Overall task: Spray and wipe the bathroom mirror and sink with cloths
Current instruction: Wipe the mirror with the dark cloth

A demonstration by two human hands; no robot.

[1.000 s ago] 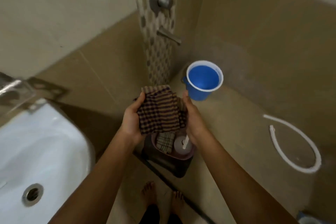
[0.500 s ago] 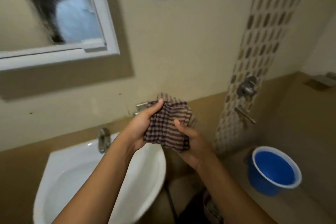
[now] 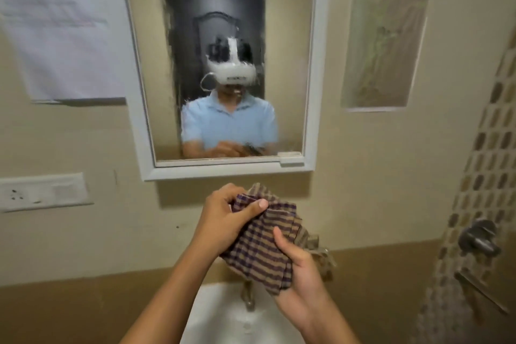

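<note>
A brown and purple checked cloth (image 3: 262,246) is bunched between both hands, just below the mirror. My left hand (image 3: 226,215) grips its upper left part with the thumb pressed across the fabric. My right hand (image 3: 300,274) cups it from the lower right, thumb on top. The white-framed mirror (image 3: 282,70) hangs on the wall straight ahead; its glass is streaked and wet, and it reflects a person in a blue shirt. The white sink (image 3: 223,321) lies below the hands, with its tap (image 3: 248,297) partly hidden by the cloth.
A white switch plate (image 3: 42,191) sits on the wall at left, with a paper sheet (image 3: 58,25) above it. A framed recess (image 3: 384,49) is right of the mirror. A shower valve (image 3: 479,236) and spout are on the mosaic strip at far right.
The view swung up from the floor bucket and blue tub to the mirror. Both hands carried the cloth up and left, over the sink, and regripped it.
</note>
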